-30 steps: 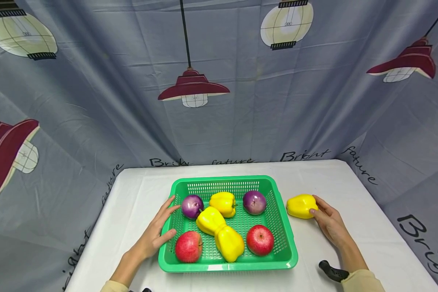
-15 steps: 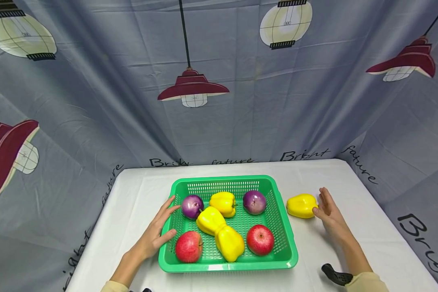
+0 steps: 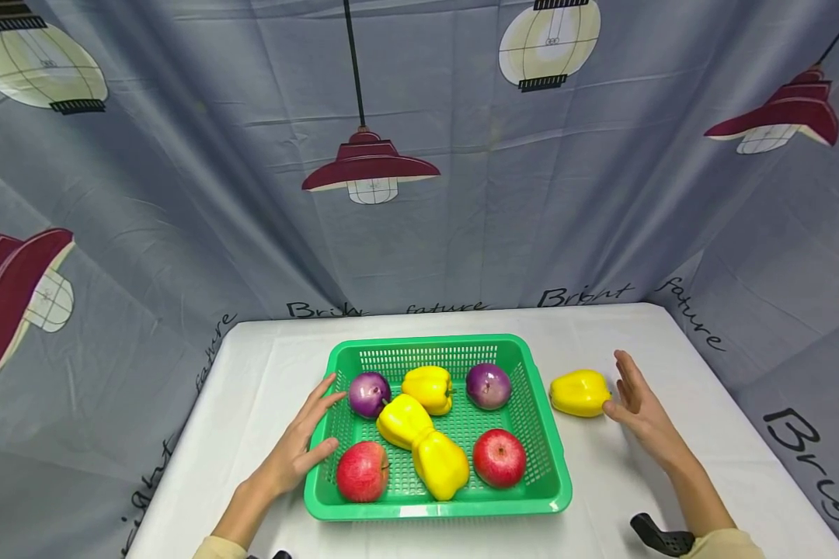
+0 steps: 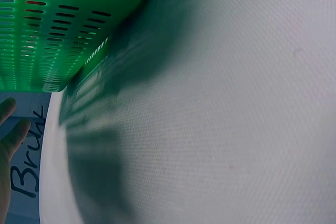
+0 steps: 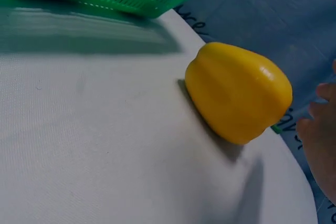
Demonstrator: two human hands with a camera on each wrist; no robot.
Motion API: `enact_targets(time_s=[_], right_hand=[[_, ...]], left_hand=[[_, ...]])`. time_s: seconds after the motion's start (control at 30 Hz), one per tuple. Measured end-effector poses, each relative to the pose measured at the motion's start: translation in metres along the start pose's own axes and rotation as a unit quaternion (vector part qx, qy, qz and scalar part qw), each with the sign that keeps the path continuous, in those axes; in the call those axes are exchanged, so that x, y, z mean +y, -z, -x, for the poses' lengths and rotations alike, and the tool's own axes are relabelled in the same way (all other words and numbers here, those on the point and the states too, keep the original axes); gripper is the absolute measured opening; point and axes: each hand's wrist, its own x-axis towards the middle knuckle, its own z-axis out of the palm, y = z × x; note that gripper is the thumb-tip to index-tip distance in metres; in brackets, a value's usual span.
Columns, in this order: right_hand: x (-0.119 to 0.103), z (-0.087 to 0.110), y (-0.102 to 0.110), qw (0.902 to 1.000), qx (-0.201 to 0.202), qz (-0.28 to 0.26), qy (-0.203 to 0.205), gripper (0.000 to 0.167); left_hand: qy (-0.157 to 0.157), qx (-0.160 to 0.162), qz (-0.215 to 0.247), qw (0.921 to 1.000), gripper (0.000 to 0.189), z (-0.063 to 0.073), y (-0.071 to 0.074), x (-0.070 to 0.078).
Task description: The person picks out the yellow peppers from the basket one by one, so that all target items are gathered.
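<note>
In the head view, my left hand (image 3: 295, 450) is at the left rim of a green plastic basket (image 3: 436, 512), its fingers spread and touching or nearly touching it. A yellow bell pepper (image 3: 579, 393) lies on the table just right of the basket. Close to its right end, my right hand (image 3: 642, 407) is held with thumb and fingers apart, gripping nothing. From the right wrist view, the same bell pepper (image 5: 239, 93) rests on the white cloth, with part of the right hand (image 5: 321, 135) at the right edge. Fingers of the left hand (image 4: 9, 142) show in the left wrist view.
Inside the basket lie yellow bell peppers (image 3: 440, 466), red apples (image 3: 499, 458) and round purple pieces (image 3: 488, 386). A white cloth covers the table (image 3: 273, 349). Grey printed curtains (image 3: 461, 233) hang behind and at the sides. Black curved pieces (image 3: 660, 536) sit at the wrists.
My right hand has let go of the yellow bell pepper, its fingers opening and drawing back to the right. The pepper stays on the table. The left hand keeps its place at the basket.
</note>
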Motion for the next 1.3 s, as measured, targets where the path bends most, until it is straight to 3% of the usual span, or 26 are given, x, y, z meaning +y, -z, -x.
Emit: enact_targets(time_s=[0.2, 0.47, 0.63, 0.87, 1.07, 1.3], right_hand=[[-0.011, -0.005, 0.001, 0.9991, -0.019, 0.009, 0.037, 0.098], [-0.028, -0.018, -0.005, 0.9976, -0.040, 0.025, 0.051, 0.104], [-0.042, -0.025, -0.012, 0.9953, -0.062, -0.014, 0.073, 0.105], [-0.067, -0.035, -0.029, 0.9889, -0.109, -0.026, 0.097, 0.102], [-0.090, -0.040, -0.043, 0.9834, -0.159, 0.002, 0.087, 0.101], [-0.106, -0.061, -0.055, 0.9710, -0.225, 0.000, 0.080, 0.087]], left_hand=[[-0.002, 0.001, 0.000, 1.0000, 0.066, 0.000, 0.000, -0.001], [-0.002, 0.000, -0.002, 1.0000, 0.066, 0.001, 0.000, -0.002], [-0.007, -0.002, -0.005, 1.0000, 0.067, 0.001, 0.000, -0.002], [-0.013, 0.000, -0.009, 0.9999, 0.067, -0.001, 0.000, -0.002], [-0.016, -0.002, -0.012, 0.9998, 0.066, -0.003, -0.001, -0.001], [-0.009, -0.003, -0.007, 0.9999, 0.067, -0.001, 0.000, -0.002]])
